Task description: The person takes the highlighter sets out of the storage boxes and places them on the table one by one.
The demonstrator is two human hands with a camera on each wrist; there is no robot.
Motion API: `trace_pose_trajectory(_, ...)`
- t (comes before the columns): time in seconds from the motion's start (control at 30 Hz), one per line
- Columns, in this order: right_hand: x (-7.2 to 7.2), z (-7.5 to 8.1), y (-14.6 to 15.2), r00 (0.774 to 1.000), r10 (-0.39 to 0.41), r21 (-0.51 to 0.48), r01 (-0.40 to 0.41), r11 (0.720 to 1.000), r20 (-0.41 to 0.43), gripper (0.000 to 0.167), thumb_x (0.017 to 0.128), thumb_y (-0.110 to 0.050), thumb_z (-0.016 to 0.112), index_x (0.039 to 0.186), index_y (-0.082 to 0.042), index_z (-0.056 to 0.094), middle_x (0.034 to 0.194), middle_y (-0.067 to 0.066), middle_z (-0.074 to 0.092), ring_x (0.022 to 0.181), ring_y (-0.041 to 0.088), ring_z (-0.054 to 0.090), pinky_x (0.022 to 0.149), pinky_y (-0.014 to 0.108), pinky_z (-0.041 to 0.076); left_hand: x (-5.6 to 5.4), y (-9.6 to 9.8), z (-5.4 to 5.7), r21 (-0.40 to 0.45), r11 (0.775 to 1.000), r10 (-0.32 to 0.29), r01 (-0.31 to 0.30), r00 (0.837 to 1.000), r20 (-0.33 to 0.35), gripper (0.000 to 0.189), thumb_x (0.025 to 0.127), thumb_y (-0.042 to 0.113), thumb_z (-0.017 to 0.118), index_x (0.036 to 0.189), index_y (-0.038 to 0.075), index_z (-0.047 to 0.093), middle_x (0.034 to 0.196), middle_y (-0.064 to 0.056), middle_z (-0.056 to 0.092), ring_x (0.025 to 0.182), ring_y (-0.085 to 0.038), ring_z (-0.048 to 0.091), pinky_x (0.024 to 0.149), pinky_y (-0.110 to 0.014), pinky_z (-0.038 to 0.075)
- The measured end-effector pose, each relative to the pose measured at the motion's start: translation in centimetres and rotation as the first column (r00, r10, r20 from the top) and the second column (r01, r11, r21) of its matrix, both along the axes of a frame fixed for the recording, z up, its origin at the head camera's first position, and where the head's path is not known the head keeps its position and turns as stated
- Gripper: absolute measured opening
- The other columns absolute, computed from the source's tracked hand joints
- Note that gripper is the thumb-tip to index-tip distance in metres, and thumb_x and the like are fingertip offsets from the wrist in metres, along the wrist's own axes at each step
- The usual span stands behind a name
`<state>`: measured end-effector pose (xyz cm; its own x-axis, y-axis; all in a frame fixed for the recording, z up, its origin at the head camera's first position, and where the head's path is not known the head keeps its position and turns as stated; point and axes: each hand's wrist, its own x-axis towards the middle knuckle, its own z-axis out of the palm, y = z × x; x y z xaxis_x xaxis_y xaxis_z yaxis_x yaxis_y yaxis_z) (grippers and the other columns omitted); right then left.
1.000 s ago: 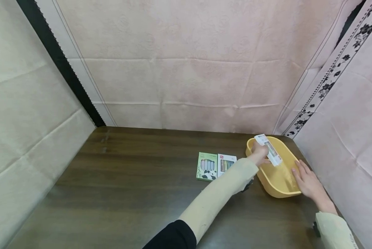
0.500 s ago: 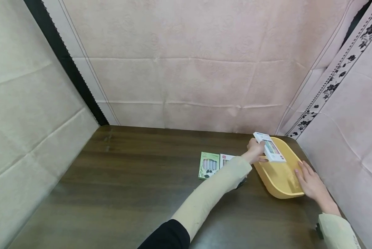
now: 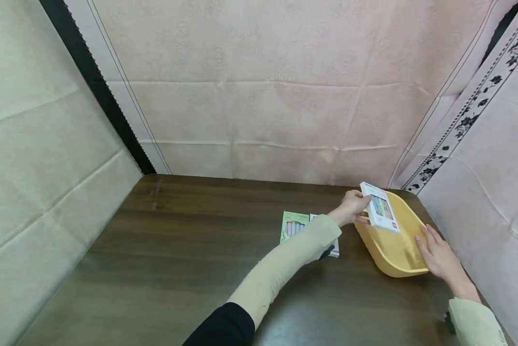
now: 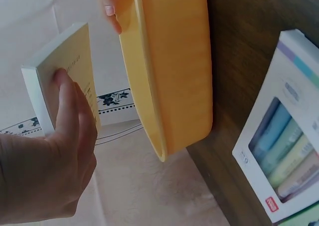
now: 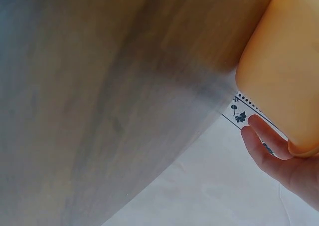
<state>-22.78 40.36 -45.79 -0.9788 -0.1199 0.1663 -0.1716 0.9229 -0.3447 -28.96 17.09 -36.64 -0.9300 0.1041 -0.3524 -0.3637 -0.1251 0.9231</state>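
Observation:
My left hand [image 3: 353, 207] pinches a flat white box of coloured pens [image 3: 382, 210] by its left edge, above the far left part of a yellow plastic bin [image 3: 403, 235]. The windowed front is turned up in the head view. From the left wrist view I see the box's printed back, with a finger laid along it. My right hand [image 3: 441, 257] grips the bin's right rim; in the right wrist view, two fingers [image 5: 266, 146] lie along the outside of the wall. The bin stands on the table, its inside partly hidden by the box.
Left of the bin, a green box of pens [image 3: 294, 225] and a white box of pens [image 4: 286, 141] lie side by side on the dark wooden table [image 3: 189, 250]. My left forearm partly covers them. Pale cloth curtains [image 3: 263, 110] close off the back and both sides.
The box of pens has turned in my left hand from edge-on to front up. That hand has drawn back slightly left. My right hand stays at the bin's rim.

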Motion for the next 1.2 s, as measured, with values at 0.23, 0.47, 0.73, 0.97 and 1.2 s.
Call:
trace_pose_trajectory(0.23, -0.2, -0.1, 0.1, 1.000, -0.002, 0.004, 0.002, 1.000, -0.014, 0.055, 0.097, -0.031, 0.020, 0.137, 0.008, 0.019, 0.140, 0.032, 0.017, 0.107, 0.062, 0.027, 0.085, 0.069, 0.024, 0.2, -1.9, -0.1, -0.002, 0.984, -0.180, 0.180, 0.983, -0.045, 0.009, 0.088, 0.012, 0.053, 0.089, 0.003, 0.050, 0.084, -0.018, 0.062, 0.084, -0.041, 0.063, 0.071, -0.050, 0.052)
trace_pose_trajectory(0.47, 0.0, -0.1, -0.1, 1.000, -0.002, 0.003, 0.002, 1.000, -0.006, 0.056, 0.098, -0.031, 0.020, 0.137, 0.008, 0.017, 0.140, 0.032, 0.017, 0.106, 0.062, 0.027, 0.085, 0.069, 0.024, 0.8, -4.5, -0.1, 0.007, 0.961, -0.276, 0.277, 0.960, -0.049, 0.015, 0.089, 0.013, 0.051, 0.099, 0.002, 0.050, 0.092, -0.021, 0.060, 0.090, -0.040, 0.062, 0.076, -0.050, 0.051)
trace_pose_trajectory(0.73, 0.1, 0.0, 0.0, 1.000, -0.003, 0.004, 0.003, 1.000, -0.001, 0.055, 0.097, -0.031, 0.020, 0.137, 0.007, 0.017, 0.141, 0.031, 0.015, 0.107, 0.063, 0.026, 0.085, 0.070, 0.024, 1.3, -7.0, -0.4, 0.010, 0.960, -0.281, 0.281, 0.959, -0.031, 0.015, 0.089, 0.015, 0.052, 0.100, 0.004, 0.050, 0.100, -0.021, 0.061, 0.093, -0.038, 0.061, 0.078, -0.052, 0.051)
trace_pose_trajectory(0.97, 0.1, -0.1, 0.0, 1.000, -0.004, 0.003, 0.004, 1.000, 0.011, 0.056, 0.098, -0.031, 0.020, 0.137, 0.008, 0.016, 0.141, 0.032, 0.015, 0.109, 0.062, 0.025, 0.087, 0.069, 0.023, 1.4, -8.7, -0.6, 0.014, 0.961, -0.276, 0.276, 0.961, -0.001, 0.020, 0.087, 0.010, 0.053, 0.106, 0.003, 0.050, 0.104, -0.021, 0.058, 0.098, -0.039, 0.058, 0.080, -0.052, 0.050)
trace_pose_trajectory(1.2, 0.1, 0.0, -0.1, 1.000, -0.005, 0.005, 0.005, 1.000, 0.009, 0.056, 0.097, -0.032, 0.020, 0.137, 0.008, 0.016, 0.140, 0.032, 0.015, 0.109, 0.062, 0.025, 0.086, 0.069, 0.023, 1.4, -10.8, -0.9, 0.001, 0.958, -0.287, 0.287, 0.958, 0.010, 0.025, 0.086, 0.010, 0.056, 0.109, 0.003, 0.050, 0.108, -0.020, 0.057, 0.100, -0.038, 0.058, 0.080, -0.050, 0.051)
